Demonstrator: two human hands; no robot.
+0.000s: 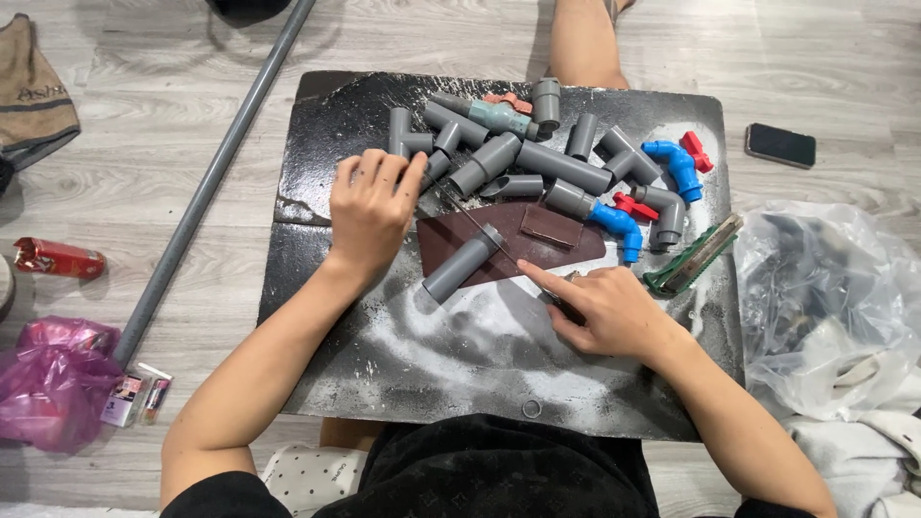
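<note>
while left hand [369,206] pinches thin dark metal rod [475,223] over short grey plastic pipe [462,263], right hand [600,305] rests on brown leather piece [547,251], pointing finger out, holding nothing clear, black board [460,355] underneath.

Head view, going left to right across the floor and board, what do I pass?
Pink plastic bag → long grey pipe → left hand → short grey pipe piece → right hand → green-handled tool → black phone → clear plastic bag.
</note>
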